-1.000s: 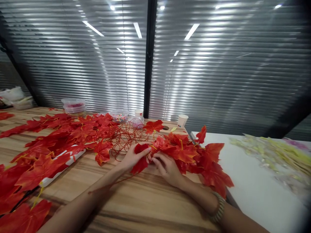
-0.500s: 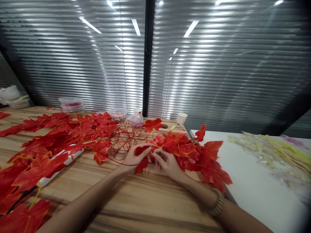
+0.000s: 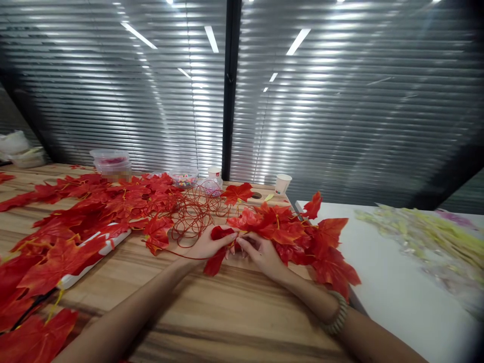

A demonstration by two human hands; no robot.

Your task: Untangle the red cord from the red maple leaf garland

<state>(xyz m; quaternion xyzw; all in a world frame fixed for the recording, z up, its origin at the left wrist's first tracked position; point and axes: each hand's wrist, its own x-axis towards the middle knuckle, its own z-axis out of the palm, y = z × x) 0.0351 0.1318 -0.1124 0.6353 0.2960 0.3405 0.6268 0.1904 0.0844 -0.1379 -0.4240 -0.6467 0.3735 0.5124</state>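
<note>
My left hand (image 3: 207, 244) pinches a red artificial maple leaf (image 3: 215, 263) near its stem, thumb against fingers. Part of the leaf shows above the thumb and part hangs below. Close beside it, my right hand (image 3: 266, 257) has its thumb and fingers pressed together by the same stem; what lies between those fingertips is too small to tell. A bunch of red artificial maple leaves (image 3: 285, 229) with yellow stems rests just beyond and right of my right hand. Thin red cord (image 3: 192, 212) lies in loose tangled loops behind my left hand, and one strand runs under my left wrist.
More red leaves (image 3: 124, 199) cover the left of the wooden table (image 3: 212, 312), partly over a white strip (image 3: 117, 241). Clear tubs (image 3: 111, 160) and a paper cup (image 3: 283, 184) stand at the back. A white table (image 3: 393, 262) on the right holds yellow pieces in plastic (image 3: 427, 232).
The leaf in my left hand has turned and now hangs slightly further left and lower. Both hands stay almost in place, with the fingertips slightly shifted.
</note>
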